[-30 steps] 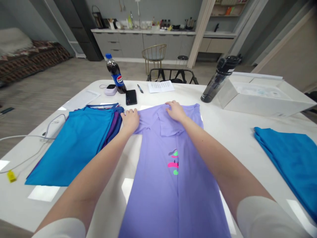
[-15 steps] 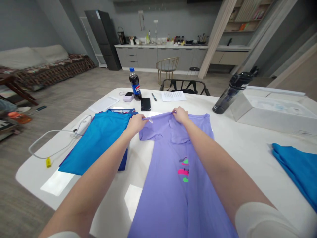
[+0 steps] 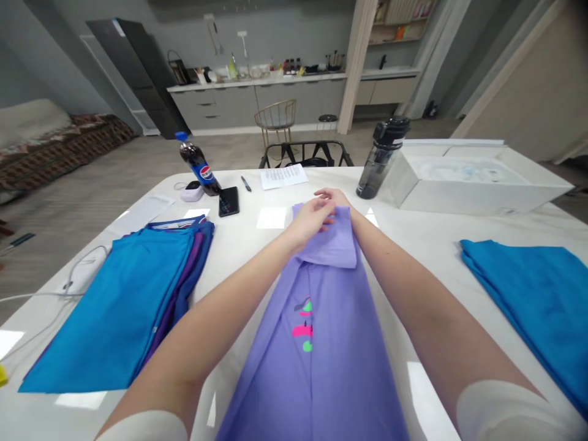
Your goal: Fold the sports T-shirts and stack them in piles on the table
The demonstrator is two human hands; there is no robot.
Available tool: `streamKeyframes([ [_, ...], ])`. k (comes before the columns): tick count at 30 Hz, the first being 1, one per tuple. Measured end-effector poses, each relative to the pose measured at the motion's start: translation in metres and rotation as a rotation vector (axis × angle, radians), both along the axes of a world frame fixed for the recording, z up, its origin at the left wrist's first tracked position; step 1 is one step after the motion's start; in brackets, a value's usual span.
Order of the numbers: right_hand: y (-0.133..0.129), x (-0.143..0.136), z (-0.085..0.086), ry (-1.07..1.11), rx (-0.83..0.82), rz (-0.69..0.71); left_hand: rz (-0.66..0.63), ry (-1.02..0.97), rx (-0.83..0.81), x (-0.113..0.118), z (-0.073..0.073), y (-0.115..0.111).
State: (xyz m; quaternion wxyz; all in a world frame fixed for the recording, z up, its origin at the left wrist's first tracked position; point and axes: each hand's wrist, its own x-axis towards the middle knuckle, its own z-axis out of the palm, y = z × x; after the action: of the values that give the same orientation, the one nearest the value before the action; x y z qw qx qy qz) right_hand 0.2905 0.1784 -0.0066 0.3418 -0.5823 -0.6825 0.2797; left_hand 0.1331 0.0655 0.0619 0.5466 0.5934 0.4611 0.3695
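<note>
A long lilac shirt (image 3: 342, 318) lies on the table in front of me, its sides folded inward into a narrow strip and a sleeve laid across near the far end. Part of a pink and green print shows near its middle. Over the shirt's far end is my left hand (image 3: 313, 220), fingers loosely spread on the cloth. Just beyond it, my right hand (image 3: 337, 197) is at the far edge with fingers stretched leftward, partly covered by the left hand. Neither hand visibly pinches the fabric.
Stacked blue and purple garments (image 3: 119, 300) lie at left, and a folded blue garment (image 3: 528, 282) at right. Beyond stand a cola bottle (image 3: 199, 164), a phone (image 3: 228, 201), a pen (image 3: 245, 183), a paper sheet (image 3: 283, 176), a dark water bottle (image 3: 381, 160) and a white box (image 3: 459, 195).
My left hand has moved right, folding the shirt's left side over toward the middle, and has let go of its edge. Both hands are now close together. The view has shifted rightward.
</note>
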Motion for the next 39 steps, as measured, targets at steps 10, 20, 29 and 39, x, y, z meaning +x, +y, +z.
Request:
streamKeyframes([
  [10,-0.097,0.063,-0.026,-0.276,0.113,-0.003,-0.104,1.114,0.641,-0.060,-0.087,0.062],
  [20,-0.114,0.054,-0.026,-0.239,0.057,-0.063,-0.041,0.966,0.591,-0.077,-0.099,0.077],
  [29,-0.114,0.061,-0.009,-0.228,-0.017,-0.407,-0.034,1.062,0.578,-0.056,-0.095,0.079],
  [39,-0.120,0.052,-0.026,-0.402,-0.190,-0.371,-0.139,1.233,0.562,-0.040,-0.085,0.083],
])
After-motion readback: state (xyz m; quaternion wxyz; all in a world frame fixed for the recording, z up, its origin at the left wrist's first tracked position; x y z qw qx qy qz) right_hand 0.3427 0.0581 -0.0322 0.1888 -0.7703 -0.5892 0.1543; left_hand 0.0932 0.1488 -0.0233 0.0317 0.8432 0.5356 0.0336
